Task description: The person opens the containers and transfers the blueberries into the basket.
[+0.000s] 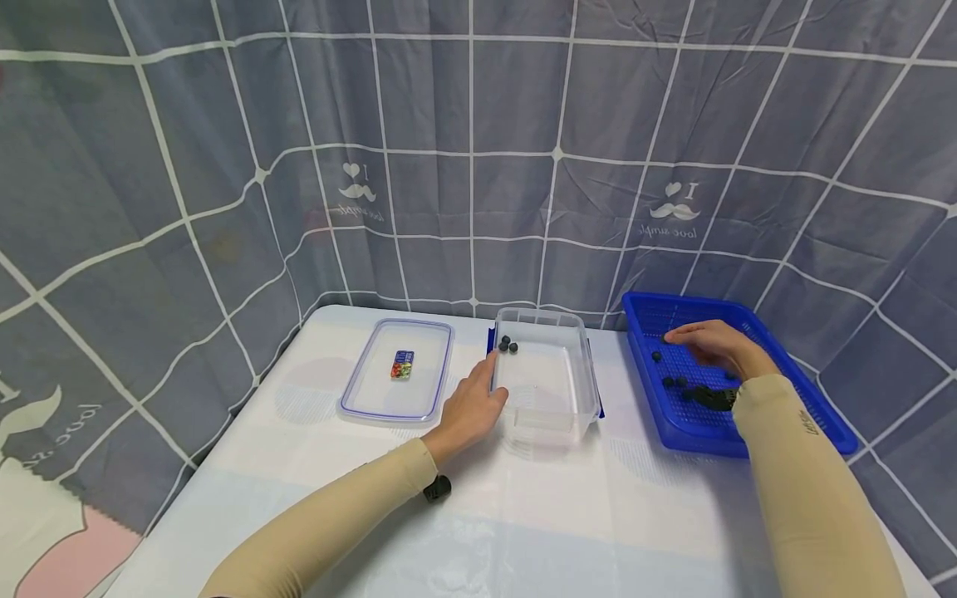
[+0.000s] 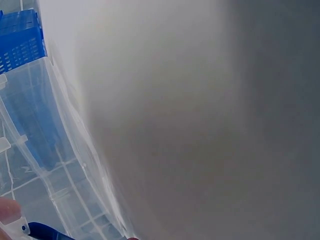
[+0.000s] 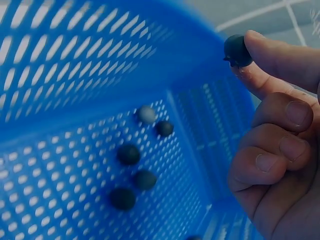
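Observation:
My right hand (image 1: 714, 345) is over the blue perforated basket (image 1: 699, 442), pinching a dark blueberry (image 3: 237, 50) between thumb and index finger, the other fingers curled in. Several more blueberries (image 3: 128, 154) lie on the basket floor in the right wrist view. At the clear plastic container (image 1: 549, 378), my left hand (image 1: 467, 411) touches the left side with fingers mostly extended. Three dark berries (image 1: 508, 345) sit inside the container at its far left corner. In the left wrist view a fingertip (image 2: 9, 210) shows by the container's rim and a blue latch (image 2: 47, 231).
Left of the container lies a clear lid (image 1: 374, 390) with a blue seal line and a coloured label (image 1: 402, 365). A white cloth covers the table (image 1: 538, 507). A grey checked curtain (image 1: 449, 191) hangs behind it and along the sides.

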### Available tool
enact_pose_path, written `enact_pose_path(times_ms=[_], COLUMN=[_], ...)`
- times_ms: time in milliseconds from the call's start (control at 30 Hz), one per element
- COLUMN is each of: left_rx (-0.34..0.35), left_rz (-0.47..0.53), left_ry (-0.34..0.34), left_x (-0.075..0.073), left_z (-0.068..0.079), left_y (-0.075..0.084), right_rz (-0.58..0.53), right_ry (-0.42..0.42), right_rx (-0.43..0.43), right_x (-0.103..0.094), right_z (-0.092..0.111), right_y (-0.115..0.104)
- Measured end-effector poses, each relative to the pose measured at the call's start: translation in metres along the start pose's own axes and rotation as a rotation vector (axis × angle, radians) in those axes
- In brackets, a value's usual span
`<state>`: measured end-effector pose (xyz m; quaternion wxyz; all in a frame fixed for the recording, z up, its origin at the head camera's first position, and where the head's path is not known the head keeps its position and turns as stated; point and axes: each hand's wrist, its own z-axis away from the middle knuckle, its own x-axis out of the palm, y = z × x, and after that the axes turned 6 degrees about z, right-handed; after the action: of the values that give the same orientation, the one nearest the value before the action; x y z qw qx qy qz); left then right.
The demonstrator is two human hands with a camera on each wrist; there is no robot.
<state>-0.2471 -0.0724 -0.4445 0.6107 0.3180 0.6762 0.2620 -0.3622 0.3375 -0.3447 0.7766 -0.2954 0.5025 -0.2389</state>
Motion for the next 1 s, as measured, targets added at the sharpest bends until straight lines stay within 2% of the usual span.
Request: enact_pose_path(times_ms=[233, 600, 800, 1000], left_rx=[0.001, -0.01, -0.014, -0.021], left_rz=[0.007, 0.008, 0.007, 0.006], left_ry=[-0.001, -0.002, -0.006, -0.01], left_x=[0.0, 0.0, 0.0, -0.001], left_z=[0.0, 0.001, 0.001, 0.001], left_y=[0.0, 0.001, 0.001, 0.002], right_rz=[-0.03, -0.015, 0.001, 0.009], right_ry=[-0.004, -0.03, -0.034, -0.018], right_rx=[0.058, 0.142, 0.192, 0.168], right_x=[-0.002, 0.004, 0.004, 0.005], right_z=[-0.001, 0.005, 0.005, 0.006], right_y=[0.023, 0.051, 0.057, 0.05])
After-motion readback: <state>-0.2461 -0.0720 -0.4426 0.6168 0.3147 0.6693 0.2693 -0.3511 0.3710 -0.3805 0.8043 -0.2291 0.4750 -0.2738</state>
